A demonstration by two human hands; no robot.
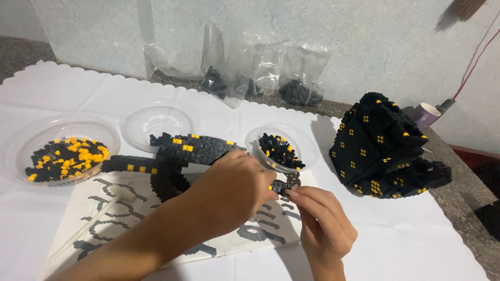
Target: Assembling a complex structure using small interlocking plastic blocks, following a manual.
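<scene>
Both hands meet over the instruction sheet point(172, 229): left hand point(237, 187) and right hand point(320, 221) pinch a small black brick strip point(284, 186) between their fingertips, its long axis running left to right. The curved black-and-yellow assembly point(192, 151) lies just left, nearer the left hand. White cloth point(416, 244) covers the counter, against a pale wall.

clear crumpled plastic bags point(260, 67) of black bricks against wall, printed instruction sheet point(172, 229) on table
</scene>
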